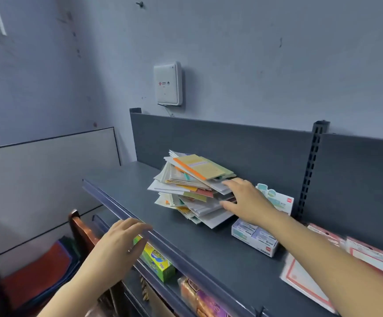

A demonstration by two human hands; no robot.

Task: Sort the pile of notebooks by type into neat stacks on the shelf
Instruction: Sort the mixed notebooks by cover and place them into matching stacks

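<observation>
Pile of notebooks (192, 188) on top shelf (140, 195), askew and fanned out, close to back panel (231, 143), just left of white-and-teal box (254, 239). Right hand (247, 200) at pile's right edge: released, fingers spread and nearly straight, fingertips against upper notebooks, thumb against lower ones. Left hand (119, 243) released, fingers relaxed, holding nothing, over shelf's front rail (117, 204); contact with rail not determinable.

A white box (168, 83) hangs on the grey wall. A small carton (254, 239) sits near red-bordered sheets (298, 282). Lower down are a green-yellow box (158, 259) and red folders (39, 271).
</observation>
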